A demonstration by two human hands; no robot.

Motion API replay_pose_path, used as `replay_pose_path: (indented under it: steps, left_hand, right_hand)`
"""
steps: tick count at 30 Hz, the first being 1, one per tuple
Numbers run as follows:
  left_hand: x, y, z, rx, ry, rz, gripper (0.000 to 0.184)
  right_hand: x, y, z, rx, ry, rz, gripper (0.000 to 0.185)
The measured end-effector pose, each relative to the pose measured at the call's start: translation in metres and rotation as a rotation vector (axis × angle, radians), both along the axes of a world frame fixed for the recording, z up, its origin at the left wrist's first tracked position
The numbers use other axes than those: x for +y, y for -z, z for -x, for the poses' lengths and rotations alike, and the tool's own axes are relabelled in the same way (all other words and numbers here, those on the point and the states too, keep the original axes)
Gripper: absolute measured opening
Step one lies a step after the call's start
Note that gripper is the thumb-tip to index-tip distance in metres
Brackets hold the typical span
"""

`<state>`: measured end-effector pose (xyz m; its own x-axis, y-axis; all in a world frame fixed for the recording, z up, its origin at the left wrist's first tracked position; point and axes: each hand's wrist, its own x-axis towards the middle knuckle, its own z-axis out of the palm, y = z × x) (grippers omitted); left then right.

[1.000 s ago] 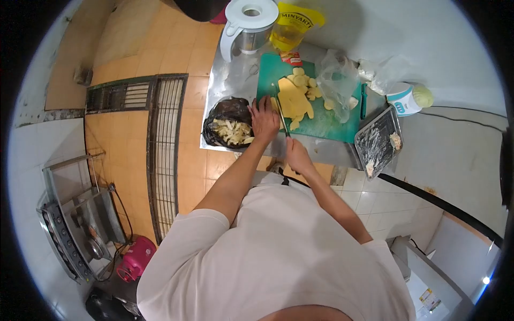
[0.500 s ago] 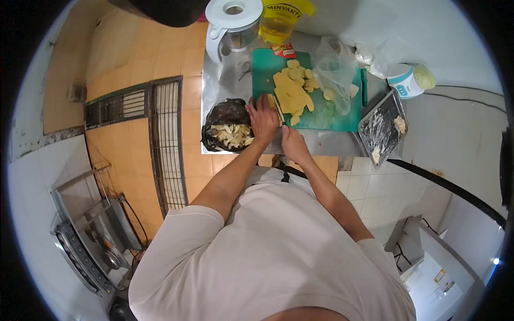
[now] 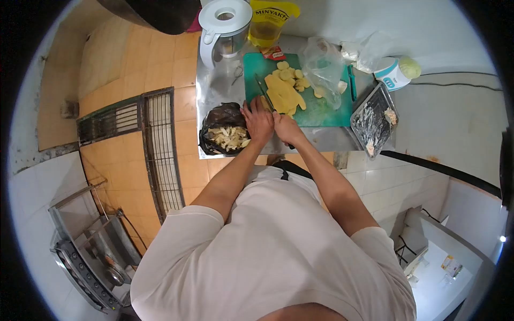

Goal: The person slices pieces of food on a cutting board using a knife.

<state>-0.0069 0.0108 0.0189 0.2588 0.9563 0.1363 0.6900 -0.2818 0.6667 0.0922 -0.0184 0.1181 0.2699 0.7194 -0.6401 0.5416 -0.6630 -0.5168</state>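
Observation:
My right hand point(image 3: 287, 130) is closed round the handle of a kitchen knife point(image 3: 260, 84), whose blade points away from me along the left part of the green cutting board point(image 3: 337, 117). Beside the blade, my left hand point(image 3: 259, 122) presses its fingers down on a pale yellow potato piece point(image 3: 266, 103), mostly covered by the fingers. Long potato slices point(image 3: 282, 95) lie fanned on the board to the right of the knife. Behind them are several round potato pieces point(image 3: 286, 72). A black plastic bag point(image 3: 225, 112) full of peelings point(image 3: 229, 137) sits left of my left hand.
A blender jug point(image 3: 226, 29), a yellow oil pouch point(image 3: 270, 24) and a red sachet point(image 3: 273, 53) stand or lie behind. A clear plastic bag point(image 3: 323, 61) rests on the board. Rightward are a green-handled tool point(image 3: 352, 83), a smeared tray point(image 3: 375, 120) and a kitchen scale point(image 3: 393, 74).
The knife has shifted and its blade now shows left of the long slices, with the handle end below my right hand. Both hands are closer together. The whole view has shifted slightly.

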Motion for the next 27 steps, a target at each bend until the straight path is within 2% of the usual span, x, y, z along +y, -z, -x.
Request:
replay_pose_path:
  steps: [5,7,10,13,17,19,27]
  left_hand:
    - [0.002,0.009,-0.001,-0.002,-0.017,-0.023,0.061]
    - [0.0,0.009,-0.003,-0.011,-0.027,-0.026,0.059]
    - [0.002,0.008,-0.002,-0.004,-0.046,-0.019,0.057]
    - [0.0,0.011,-0.004,0.037,-0.045,-0.041,0.056]
    - [-0.003,0.003,-0.004,-0.006,-0.071,0.0,0.055]
    - [-0.005,0.005,-0.005,-0.005,-0.081,-0.032,0.056]
    - [-0.007,0.004,-0.002,-0.017,-0.079,-0.058,0.054]
  right_hand:
    - [-0.015,0.008,0.004,-0.149,-0.054,-0.125,0.046]
    - [-0.028,-0.002,0.015,-0.311,-0.139,-0.22,0.05]
    - [-0.031,-0.017,0.022,-0.348,-0.275,-0.335,0.063]
    - [-0.055,-0.049,0.027,-0.371,-0.37,-0.12,0.067]
    - [-0.076,-0.054,0.017,-0.389,-0.383,-0.116,0.07]
    - [-0.075,-0.075,0.016,-0.42,-0.415,-0.1,0.072]
    - [-0.072,-0.077,0.016,-0.453,-0.529,-0.129,0.063]
